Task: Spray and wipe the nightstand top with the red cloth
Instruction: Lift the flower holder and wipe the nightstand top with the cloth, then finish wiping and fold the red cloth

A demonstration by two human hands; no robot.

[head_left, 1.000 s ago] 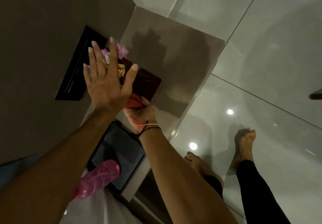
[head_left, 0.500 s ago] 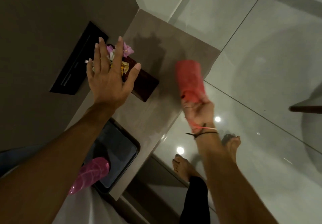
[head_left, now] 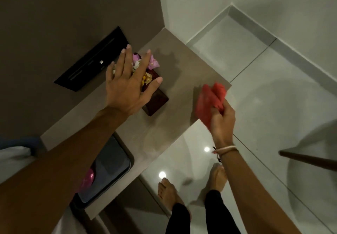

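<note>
The wiping step is in hand. The right hand (head_left: 221,117) has its fingers (head_left: 215,112) closed around the bunched red cloth (head_left: 209,100), which is at the front right corner of the nightstand top (head_left: 182,77), partly over the edge; it is blurred, so I cannot tell if it touches the worktop. The left hand (head_left: 125,86) is flat with fingers spread wide, holding nothing, just above the flower arrangement (head_left: 145,69) in its dark box (head_left: 156,100); contact is not clear. In my judgement, the next move needs the cloth pressed flat and drawn across the bare surface, going around the box and the dark tray (head_left: 109,171).
</note>
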